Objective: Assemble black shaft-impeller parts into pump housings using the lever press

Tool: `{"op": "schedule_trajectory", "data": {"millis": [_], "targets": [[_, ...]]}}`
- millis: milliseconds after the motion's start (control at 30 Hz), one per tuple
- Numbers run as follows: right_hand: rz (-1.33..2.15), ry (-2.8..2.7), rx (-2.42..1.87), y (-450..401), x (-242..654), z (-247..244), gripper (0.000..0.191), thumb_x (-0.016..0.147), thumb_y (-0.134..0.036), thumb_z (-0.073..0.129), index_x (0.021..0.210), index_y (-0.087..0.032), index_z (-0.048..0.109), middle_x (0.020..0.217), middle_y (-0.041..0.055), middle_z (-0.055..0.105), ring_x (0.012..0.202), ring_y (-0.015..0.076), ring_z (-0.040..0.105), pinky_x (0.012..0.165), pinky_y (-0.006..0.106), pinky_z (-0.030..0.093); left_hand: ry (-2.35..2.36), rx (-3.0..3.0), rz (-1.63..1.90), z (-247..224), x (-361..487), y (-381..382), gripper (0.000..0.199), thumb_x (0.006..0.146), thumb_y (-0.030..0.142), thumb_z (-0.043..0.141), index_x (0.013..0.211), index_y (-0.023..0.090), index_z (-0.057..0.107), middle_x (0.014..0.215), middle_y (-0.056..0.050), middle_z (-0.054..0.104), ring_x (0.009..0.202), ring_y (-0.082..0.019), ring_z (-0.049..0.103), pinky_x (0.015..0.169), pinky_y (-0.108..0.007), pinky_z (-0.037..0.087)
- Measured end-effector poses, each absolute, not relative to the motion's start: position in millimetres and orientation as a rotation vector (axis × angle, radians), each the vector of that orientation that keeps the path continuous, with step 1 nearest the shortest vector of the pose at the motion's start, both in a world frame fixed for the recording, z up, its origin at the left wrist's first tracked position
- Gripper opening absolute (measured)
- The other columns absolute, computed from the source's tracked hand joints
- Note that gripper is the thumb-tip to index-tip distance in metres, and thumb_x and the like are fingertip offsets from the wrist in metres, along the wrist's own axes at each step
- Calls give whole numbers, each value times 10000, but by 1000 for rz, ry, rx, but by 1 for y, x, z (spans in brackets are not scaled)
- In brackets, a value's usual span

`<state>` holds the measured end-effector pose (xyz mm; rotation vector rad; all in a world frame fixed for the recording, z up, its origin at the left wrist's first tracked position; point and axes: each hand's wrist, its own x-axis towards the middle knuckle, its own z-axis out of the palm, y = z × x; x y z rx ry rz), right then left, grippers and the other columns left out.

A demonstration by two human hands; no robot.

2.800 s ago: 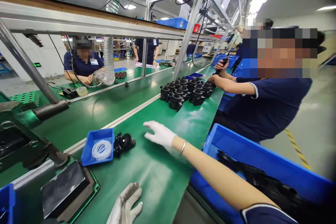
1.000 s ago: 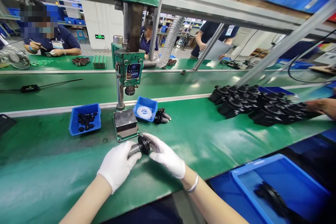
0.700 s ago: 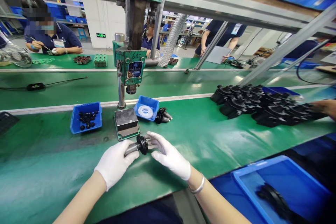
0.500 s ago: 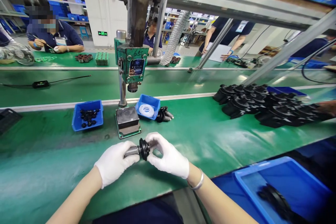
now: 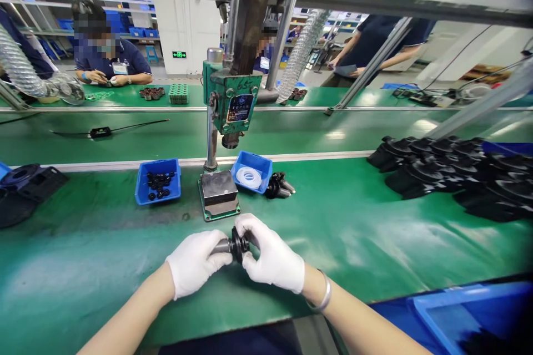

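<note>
Both my hands wear white gloves and meet over the near part of the green bench. A part with a grey metal shaft and black ringed flange [image 5: 238, 246] lies level between them. My left hand [image 5: 199, 262] is closed round the shaft. My right hand [image 5: 270, 252] grips the black flange from the right, its fingers and thumb on the rim. The right end of the part is mostly hidden by my fingers. Just beyond stands a green press [image 5: 235, 102] with a metal block [image 5: 219, 187] on its base.
Behind lie a blue bin of small black parts [image 5: 158, 182], a blue bin of white rings [image 5: 252, 172] and several similar shaft parts [image 5: 280, 185]. Black housings [image 5: 433, 163] crowd the right; another [image 5: 29, 188] is far left. A blue tray [image 5: 441, 310] sits low right. Co-workers sit and stand opposite.
The view has swung left, so the bench things sit further right. My right hand has shifted from the part's right end onto the black flange. My left hand keeps its hold.
</note>
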<state>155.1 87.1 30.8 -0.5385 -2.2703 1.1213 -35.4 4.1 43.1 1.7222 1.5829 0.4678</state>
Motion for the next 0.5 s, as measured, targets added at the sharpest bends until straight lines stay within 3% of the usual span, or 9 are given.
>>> {"op": "schedule_trajectory", "data": {"millis": [200,367,500], "targets": [[1015,-2299,-582,91,132,36,347,539,-50,475,830,-226,404,860,-3,462,726,153,448,662,271,401,1761,1852,267,41,-43,12,190,889,329,485,975,211,606,938,-49,697,841,-232,650,690,-291,440],[976,-2373,-589,85,107,25,341,527,-48,478,807,-226,401,849,-4,465,720,159,465,641,271,391,2065,1862,43,33,-30,26,265,857,199,424,941,146,671,891,-168,721,831,-326,694,719,-385,464],[980,-2372,-536,85,108,19,361,517,-43,475,815,-229,390,859,8,462,727,174,467,632,287,375,2088,1834,-42,26,-43,26,183,783,328,571,702,211,686,731,-88,729,733,-289,703,605,-309,444]]}}
